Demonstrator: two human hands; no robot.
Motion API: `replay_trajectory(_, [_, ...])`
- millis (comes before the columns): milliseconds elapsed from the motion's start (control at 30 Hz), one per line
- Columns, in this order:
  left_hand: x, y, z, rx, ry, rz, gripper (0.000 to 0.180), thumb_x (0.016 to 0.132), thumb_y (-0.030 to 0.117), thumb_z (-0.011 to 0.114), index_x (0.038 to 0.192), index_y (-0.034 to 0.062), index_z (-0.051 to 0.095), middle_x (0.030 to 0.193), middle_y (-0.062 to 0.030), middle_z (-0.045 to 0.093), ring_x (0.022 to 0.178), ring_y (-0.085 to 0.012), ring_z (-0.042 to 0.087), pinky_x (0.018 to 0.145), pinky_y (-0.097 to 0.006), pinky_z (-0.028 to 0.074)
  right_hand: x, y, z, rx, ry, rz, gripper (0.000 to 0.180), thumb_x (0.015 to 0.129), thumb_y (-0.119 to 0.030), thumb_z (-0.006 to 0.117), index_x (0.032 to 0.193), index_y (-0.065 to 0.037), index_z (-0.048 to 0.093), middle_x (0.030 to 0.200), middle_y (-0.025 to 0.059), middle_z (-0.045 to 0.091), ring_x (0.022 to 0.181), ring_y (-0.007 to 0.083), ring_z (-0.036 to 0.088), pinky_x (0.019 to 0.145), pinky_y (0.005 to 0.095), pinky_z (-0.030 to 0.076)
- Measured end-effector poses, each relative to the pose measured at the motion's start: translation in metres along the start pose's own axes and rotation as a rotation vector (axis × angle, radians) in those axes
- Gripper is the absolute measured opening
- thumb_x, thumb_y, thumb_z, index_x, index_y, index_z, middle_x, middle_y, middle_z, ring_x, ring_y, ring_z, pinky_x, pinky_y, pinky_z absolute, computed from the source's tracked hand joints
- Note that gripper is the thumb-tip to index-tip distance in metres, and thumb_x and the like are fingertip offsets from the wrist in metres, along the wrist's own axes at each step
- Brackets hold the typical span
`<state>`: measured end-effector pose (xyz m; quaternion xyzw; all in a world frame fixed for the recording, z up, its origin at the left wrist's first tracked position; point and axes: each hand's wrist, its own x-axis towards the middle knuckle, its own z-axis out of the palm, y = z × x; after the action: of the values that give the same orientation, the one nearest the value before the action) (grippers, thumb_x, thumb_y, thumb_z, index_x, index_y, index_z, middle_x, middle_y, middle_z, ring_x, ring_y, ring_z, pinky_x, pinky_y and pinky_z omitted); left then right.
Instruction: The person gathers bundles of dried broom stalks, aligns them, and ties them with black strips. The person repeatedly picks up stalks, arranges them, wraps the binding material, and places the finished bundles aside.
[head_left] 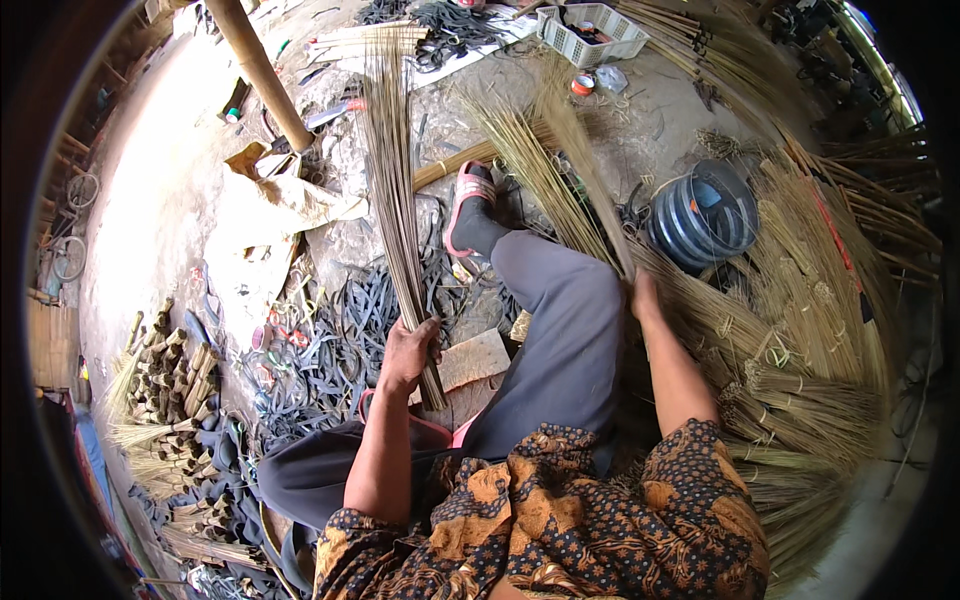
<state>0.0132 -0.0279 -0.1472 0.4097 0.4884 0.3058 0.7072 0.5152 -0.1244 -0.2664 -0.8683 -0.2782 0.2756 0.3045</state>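
Just below the middle of the frame, the left hand (408, 352) is at the end of a forearm that rises from the lower edge, its fingers clamped round the thick bundle (392, 210). This runs from the top centre down past the fist, its stub showing beneath, over the dark strips (345, 335).

Right of centre, the right forearm slants up and left from the patterned shirt (560, 500). The right hand (645, 295) sits beside the raised knee (585, 285), closed on the thin bundle (598, 200), which leans up and left toward the top centre.

The right fingers are mostly hidden on the far side of the hand, and the thin bundle's upper strands are blurred. A greenish bundle (535, 160) lies just left of it; its lower end goes behind the knee, so whether the hand touches it cannot be told. The dark fisheye rim cuts off the stalks (900, 240) at far right.
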Motion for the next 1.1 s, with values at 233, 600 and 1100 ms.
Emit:
replay_trajectory(233, [-0.03,0.05,0.007,0.049,-0.199,0.054,0.014,0.099,0.015,0.068,0.094,0.0078,0.056,0.068,0.0015,0.055,0.052,-0.0099,0.054,0.049,-0.027,0.048,-0.044,-0.097,-0.029,-0.222,0.234,-0.442,0.1,0.092,-0.059,0.069,0.156,0.009,0.032,0.152,0.0381,0.043,0.14,0.0458,0.048,0.114,0.0474,0.041])
replay_trajectory(600, [-0.054,0.072,0.041,0.481,-0.364,0.275,0.038,0.088,0.016,0.084,0.116,0.0032,0.062,0.091,0.0003,0.066,0.086,-0.0109,0.059,0.078,-0.029,0.051,-0.222,-0.379,0.038,1.125,-0.625,-0.391,0.028,0.101,-0.03,0.072,0.113,-0.005,0.067,0.067,-0.0033,0.055,0.056,0.0083,0.055,0.054,0.0283,0.048])
replay_trajectory(1100, [-0.008,-0.07,-0.022,0.444,0.296,0.601,0.034,0.089,0.016,0.071,0.12,0.0016,0.065,0.102,-0.0195,0.074,0.098,-0.0324,0.072,0.085,-0.043,0.055,-0.292,-0.305,0.201,0.465,-0.704,-0.823,0.02,0.096,-0.019,0.07,0.111,-0.006,0.071,0.093,0.0132,0.074,0.087,0.0247,0.074,0.08,0.038,0.057])
